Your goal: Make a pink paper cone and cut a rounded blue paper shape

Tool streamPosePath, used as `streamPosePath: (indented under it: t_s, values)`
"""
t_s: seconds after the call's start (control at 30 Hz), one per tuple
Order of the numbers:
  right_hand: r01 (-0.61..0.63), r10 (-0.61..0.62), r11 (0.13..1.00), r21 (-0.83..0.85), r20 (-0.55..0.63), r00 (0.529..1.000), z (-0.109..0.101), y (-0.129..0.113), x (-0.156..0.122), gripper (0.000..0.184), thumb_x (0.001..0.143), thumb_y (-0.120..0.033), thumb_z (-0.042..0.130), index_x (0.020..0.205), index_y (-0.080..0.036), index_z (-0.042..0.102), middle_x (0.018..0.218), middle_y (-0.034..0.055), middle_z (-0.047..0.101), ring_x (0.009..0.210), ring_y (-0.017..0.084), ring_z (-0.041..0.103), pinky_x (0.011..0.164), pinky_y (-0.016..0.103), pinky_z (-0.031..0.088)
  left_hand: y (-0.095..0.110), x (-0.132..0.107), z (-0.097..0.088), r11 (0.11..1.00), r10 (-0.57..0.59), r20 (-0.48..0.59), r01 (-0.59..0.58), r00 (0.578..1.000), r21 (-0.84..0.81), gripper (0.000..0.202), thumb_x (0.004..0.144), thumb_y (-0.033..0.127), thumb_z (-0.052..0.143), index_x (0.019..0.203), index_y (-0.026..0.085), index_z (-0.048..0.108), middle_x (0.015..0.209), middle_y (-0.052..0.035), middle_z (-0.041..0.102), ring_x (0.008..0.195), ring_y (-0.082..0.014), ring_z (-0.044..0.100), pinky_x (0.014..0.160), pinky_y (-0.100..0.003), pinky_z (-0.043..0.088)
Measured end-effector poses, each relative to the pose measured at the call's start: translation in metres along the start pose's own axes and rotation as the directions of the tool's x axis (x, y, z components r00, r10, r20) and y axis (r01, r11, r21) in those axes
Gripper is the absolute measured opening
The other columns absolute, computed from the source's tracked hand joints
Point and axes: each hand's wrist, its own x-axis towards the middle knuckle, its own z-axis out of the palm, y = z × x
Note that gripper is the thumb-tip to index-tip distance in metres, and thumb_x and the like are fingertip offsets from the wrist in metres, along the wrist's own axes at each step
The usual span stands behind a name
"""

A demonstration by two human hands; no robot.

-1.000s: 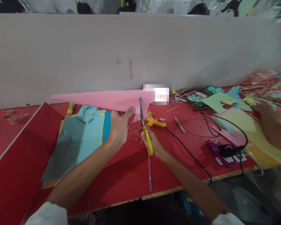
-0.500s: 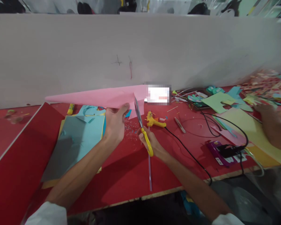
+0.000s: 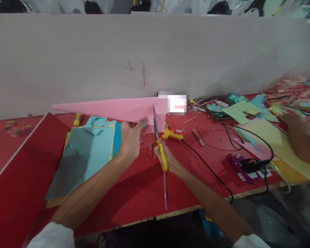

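My left hand (image 3: pixel 130 139) pinches the lower edge of a long pink paper sheet (image 3: pixel 111 108), held flat above the red table (image 3: pixel 142 193). My right hand (image 3: pixel 167 158) grips yellow-handled scissors (image 3: pixel 158 143); their blades point up and cut into the pink sheet just right of my left thumb. A small pink flap hangs below the cut.
A stack of light blue, grey and yellow paper (image 3: pixel 88 155) lies left of my hands. A yellow glue gun (image 3: pixel 172 133) with a black cord (image 3: pixel 209 168), a thin stick (image 3: pixel 165 187) and a glue stick (image 3: pixel 78 119) are nearby. Another person's hand (image 3: pixel 299 137) rests on yellow paper at right, among scraps.
The pink sheet dipped and came back up level. The scissors tilted left, then returned upright with the blades a little further into the paper.
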Motion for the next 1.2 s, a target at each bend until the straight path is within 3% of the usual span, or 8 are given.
streamPosePath:
  t_s: [0.17,0.43,1.0,1.2]
  values:
    - [0.023,-0.023,0.999,0.026,-0.019,1.0,-0.002,0.001,-0.001,0.058,0.091,-0.082,0.053,0.098,-0.024,0.057,0.089,0.0031,0.061,0.06,0.013,0.048,0.054,0.031,0.048,-0.005,-0.005,0.001,0.999,-0.04,0.029,0.04,0.999,0.016,0.031,0.071,0.021,0.087,0.096,0.02,0.068,0.09,-0.0003,0.072,0.082,-0.0134,0.065,0.081,-0.028,0.052]
    - [0.05,-0.05,0.999,0.012,-0.054,0.997,-0.005,-0.002,0.001,0.056,0.092,-0.079,0.055,0.093,-0.023,0.057,0.08,-0.0002,0.055,0.06,0.013,0.047,0.052,0.029,0.046,-0.018,-0.01,-0.002,0.996,-0.078,0.049,0.075,0.996,0.054,0.025,0.072,0.025,0.088,0.089,0.017,0.071,0.092,-0.0033,0.074,0.084,-0.0154,0.066,0.081,-0.029,0.053]
    - [0.014,-0.024,0.995,-0.102,-0.103,0.994,-0.01,0.0,0.0,0.054,0.094,-0.077,0.054,0.088,-0.024,0.056,0.072,-0.0008,0.052,0.061,0.015,0.05,0.052,0.027,0.044,-0.017,-0.013,-0.002,0.994,-0.11,0.045,0.111,0.993,-0.02,0.04,0.071,0.019,0.089,0.107,0.018,0.072,0.093,-0.0017,0.075,0.084,-0.0146,0.068,0.081,-0.028,0.054]
    - [0.026,-0.041,0.99,-0.139,-0.106,0.993,-0.009,-0.01,-0.001,0.054,0.095,-0.077,0.054,0.082,-0.024,0.051,0.069,-0.0018,0.05,0.061,0.015,0.047,0.052,0.027,0.041,-0.016,-0.015,-0.002,0.994,-0.107,0.066,0.107,0.992,-0.003,0.036,0.072,0.024,0.091,0.103,0.019,0.072,0.091,-0.0014,0.073,0.087,-0.0151,0.068,0.084,-0.029,0.054]
